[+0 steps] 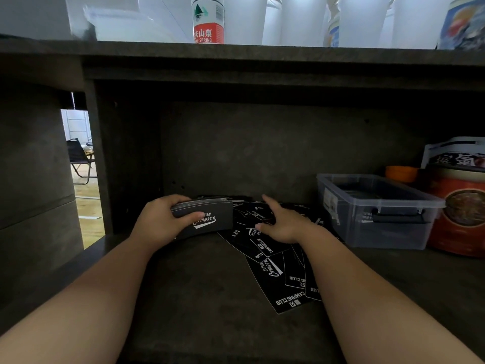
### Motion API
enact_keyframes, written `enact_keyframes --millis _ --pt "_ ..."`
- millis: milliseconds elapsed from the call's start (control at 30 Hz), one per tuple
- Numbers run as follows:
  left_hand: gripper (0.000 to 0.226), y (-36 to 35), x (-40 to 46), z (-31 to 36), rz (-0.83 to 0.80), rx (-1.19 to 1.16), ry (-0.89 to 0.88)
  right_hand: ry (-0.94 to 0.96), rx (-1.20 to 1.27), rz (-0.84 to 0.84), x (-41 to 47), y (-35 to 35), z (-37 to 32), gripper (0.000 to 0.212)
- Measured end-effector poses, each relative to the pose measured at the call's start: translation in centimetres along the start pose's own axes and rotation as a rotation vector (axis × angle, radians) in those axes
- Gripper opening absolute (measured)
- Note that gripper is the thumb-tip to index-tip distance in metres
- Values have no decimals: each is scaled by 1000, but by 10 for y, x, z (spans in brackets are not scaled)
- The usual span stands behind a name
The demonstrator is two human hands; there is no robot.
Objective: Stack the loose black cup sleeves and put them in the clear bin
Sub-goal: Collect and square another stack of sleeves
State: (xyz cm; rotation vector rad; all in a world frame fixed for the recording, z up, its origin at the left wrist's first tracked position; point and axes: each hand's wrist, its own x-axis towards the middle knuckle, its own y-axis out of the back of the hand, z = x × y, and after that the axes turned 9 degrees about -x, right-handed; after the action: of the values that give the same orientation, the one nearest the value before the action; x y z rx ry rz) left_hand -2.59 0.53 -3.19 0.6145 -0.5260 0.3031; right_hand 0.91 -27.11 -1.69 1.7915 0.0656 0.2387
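Nearest, at five o'clock on the shelf (199, 298), loose sleeves (278, 279) lie fanned. Beyond, the right hand (279, 224) spreads unclenched over them, presumably to gather more, while the left hand (162, 222) clasps the stack (207, 219) upright at eleven o'clock. Farthest, at two o'clock, waits the clear bin (378, 208).

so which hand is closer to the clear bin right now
Right. The right hand reaches, fingers spread, over the loose sleeves just left of the clear bin, not touching it. The left hand is farther left, gripping the stack of sleeves.
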Motion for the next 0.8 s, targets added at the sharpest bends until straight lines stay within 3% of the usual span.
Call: enact_keyframes --millis 133,233,333,433,533,700,800 --pt "38 0 0 1 -2 3 4 8 -49 129 -4 7 -9 73" --pt "40 0 0 2 -2 0 11 51 -93 241 -6 9 -14 28" --pt "42 1 -1 3 -3 13 8 129 3 614 -7 13 -18 19" --pt "44 0 0 3 4 23 4 131 355 992 -12 24 -24 17" --pt "44 0 1 2 6 33 6 52 725 965 -12 26 -27 13" --pt "45 -1 0 3 11 37 8 -119 1097 673 1 17 -22 7" --pt "44 0 0 2 12 23 9 -166 1269 644 1 20 -21 7"
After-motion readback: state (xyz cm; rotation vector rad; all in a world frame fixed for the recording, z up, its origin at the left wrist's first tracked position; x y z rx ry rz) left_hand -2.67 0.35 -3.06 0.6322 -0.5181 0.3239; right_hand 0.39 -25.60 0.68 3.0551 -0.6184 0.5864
